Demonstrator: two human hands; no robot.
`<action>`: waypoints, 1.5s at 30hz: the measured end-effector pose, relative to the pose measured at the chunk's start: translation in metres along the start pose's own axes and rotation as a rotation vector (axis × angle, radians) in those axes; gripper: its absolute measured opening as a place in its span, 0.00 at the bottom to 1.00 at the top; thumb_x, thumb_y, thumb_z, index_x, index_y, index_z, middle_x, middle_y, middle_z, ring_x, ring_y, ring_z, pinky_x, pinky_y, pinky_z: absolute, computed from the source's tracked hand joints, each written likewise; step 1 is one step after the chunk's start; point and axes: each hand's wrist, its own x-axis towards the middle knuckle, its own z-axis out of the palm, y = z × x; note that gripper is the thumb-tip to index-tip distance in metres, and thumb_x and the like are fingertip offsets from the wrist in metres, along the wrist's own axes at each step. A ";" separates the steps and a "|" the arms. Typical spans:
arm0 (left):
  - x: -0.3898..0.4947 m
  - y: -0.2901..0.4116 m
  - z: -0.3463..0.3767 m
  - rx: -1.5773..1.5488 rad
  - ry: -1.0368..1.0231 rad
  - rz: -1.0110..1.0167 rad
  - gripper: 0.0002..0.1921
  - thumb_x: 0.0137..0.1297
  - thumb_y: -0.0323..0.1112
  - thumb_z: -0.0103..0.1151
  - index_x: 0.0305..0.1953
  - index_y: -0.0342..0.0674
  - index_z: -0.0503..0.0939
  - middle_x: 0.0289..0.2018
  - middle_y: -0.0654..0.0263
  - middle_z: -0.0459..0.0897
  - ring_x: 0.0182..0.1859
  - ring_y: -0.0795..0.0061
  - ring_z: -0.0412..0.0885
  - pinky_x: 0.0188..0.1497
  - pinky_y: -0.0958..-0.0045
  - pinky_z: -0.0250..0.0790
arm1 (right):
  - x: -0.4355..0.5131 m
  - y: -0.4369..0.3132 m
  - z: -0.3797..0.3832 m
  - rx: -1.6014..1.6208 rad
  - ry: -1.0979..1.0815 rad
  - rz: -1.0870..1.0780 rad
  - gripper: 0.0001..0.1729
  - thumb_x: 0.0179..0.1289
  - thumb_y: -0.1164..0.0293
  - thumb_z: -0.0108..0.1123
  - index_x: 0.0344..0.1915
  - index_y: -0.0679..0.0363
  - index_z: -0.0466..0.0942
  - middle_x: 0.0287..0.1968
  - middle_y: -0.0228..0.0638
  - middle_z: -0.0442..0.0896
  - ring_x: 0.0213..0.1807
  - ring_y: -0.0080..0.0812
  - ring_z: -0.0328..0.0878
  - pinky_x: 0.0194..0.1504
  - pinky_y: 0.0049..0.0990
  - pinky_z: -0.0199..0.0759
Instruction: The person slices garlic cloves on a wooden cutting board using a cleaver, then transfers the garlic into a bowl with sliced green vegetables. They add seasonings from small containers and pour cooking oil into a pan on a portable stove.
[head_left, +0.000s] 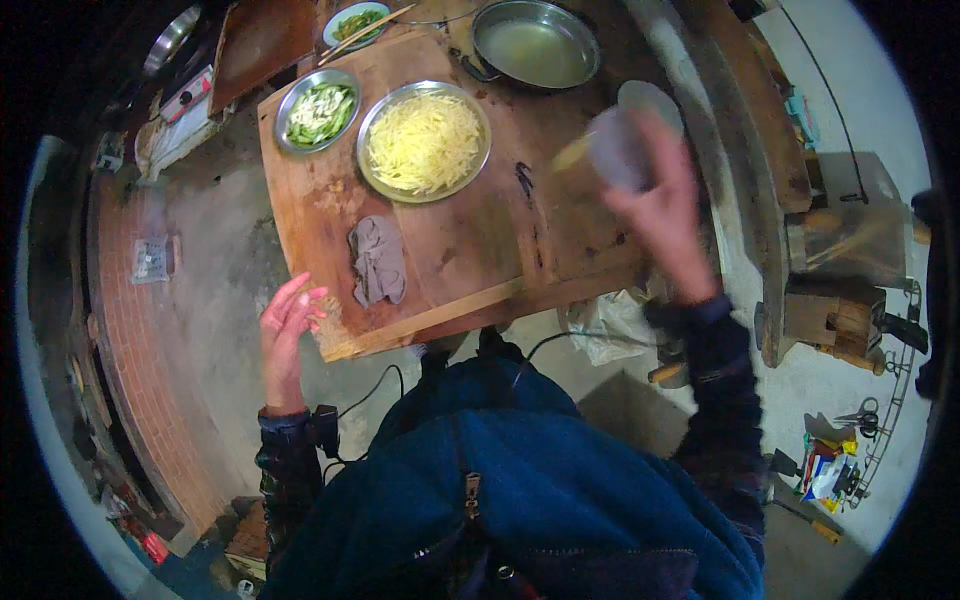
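My right hand (667, 195), blurred by motion, grips a pale round container (619, 146) over the right side of the wooden table (465, 247). A yellowish streak (571, 154) shows beside the container; its kind is too blurred to tell. Behind that hand is a pale round lid or dish (651, 97), partly hidden. My left hand (291, 322) is empty, fingers apart, at the table's near left corner. A crumpled grey cloth (379, 259) lies to its right. Farther back stands a metal dish of shredded pale-yellow vegetable (425, 142), probably potato.
A smaller metal bowl (316, 111) holds sliced greens with white pieces. At the back are a bowl of greens (358, 25) with chopsticks (367, 34) across it and a handled pan (536, 43) of liquid. Scissors (866, 418) hang at the right wall.
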 end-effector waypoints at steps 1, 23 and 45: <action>0.001 -0.003 -0.002 -0.028 -0.043 0.026 0.22 0.74 0.37 0.56 0.65 0.35 0.73 0.49 0.58 0.86 0.39 0.82 0.80 0.41 0.80 0.71 | -0.017 -0.008 0.044 0.042 -0.048 -0.121 0.52 0.39 0.67 0.78 0.68 0.62 0.68 0.66 0.46 0.73 0.68 0.46 0.70 0.67 0.40 0.67; -0.004 -0.020 -0.023 -0.031 0.117 0.059 0.26 0.73 0.41 0.58 0.65 0.33 0.71 0.47 0.57 0.84 0.34 0.81 0.80 0.34 0.81 0.69 | 0.138 0.094 -0.221 -0.828 0.401 0.518 0.43 0.55 0.46 0.69 0.62 0.66 0.73 0.57 0.56 0.80 0.60 0.56 0.76 0.59 0.44 0.71; 0.009 0.039 0.018 -0.025 -0.203 0.251 0.38 0.69 0.36 0.61 0.76 0.41 0.55 0.68 0.55 0.72 0.65 0.69 0.73 0.59 0.68 0.74 | 0.122 -0.019 -0.196 -0.355 0.400 0.124 0.55 0.50 0.57 0.75 0.75 0.63 0.59 0.69 0.50 0.71 0.67 0.44 0.73 0.65 0.38 0.69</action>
